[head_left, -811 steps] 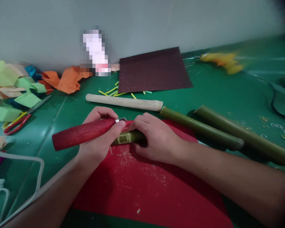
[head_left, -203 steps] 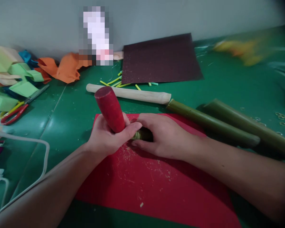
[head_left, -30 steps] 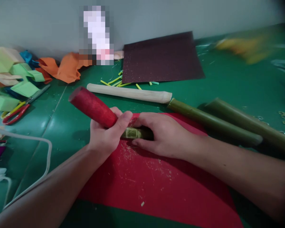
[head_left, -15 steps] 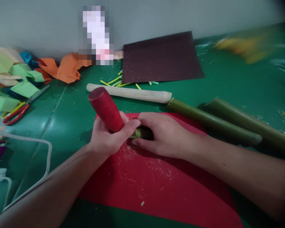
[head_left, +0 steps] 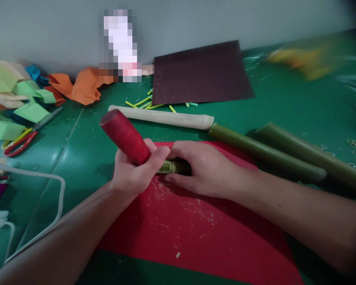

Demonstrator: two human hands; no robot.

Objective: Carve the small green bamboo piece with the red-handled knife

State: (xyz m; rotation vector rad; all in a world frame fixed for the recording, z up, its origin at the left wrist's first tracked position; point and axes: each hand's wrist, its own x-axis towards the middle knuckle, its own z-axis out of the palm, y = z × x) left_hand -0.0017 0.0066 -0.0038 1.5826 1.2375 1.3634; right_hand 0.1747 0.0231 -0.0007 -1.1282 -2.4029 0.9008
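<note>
My left hand (head_left: 133,172) is wrapped round the thick red handle (head_left: 126,136) of a tool. That handle leans up to the left, and its working end is hidden behind my fingers. Close beside it, my right hand (head_left: 206,168) grips a short piece of green bamboo (head_left: 173,167) from the right, thumb on the near side. Pale cut lines show on the bamboo's surface, next to my left thumb. Both hands are over a red sheet (head_left: 190,229), on which fine pale shavings and a small chip (head_left: 178,255) lie.
Behind the hands are a pale stick (head_left: 166,118) and a green bamboo tube (head_left: 264,150), with another tube (head_left: 311,152) at right. A dark sheet (head_left: 201,75) lies farther back. Scissors (head_left: 22,141), crumpled orange paper (head_left: 86,87) and a white cable (head_left: 61,194) are at left.
The top of the red handle has tipped left, and my left hand has shifted slightly left with it. More of the cut bamboo shows. My right hand stays almost still.
</note>
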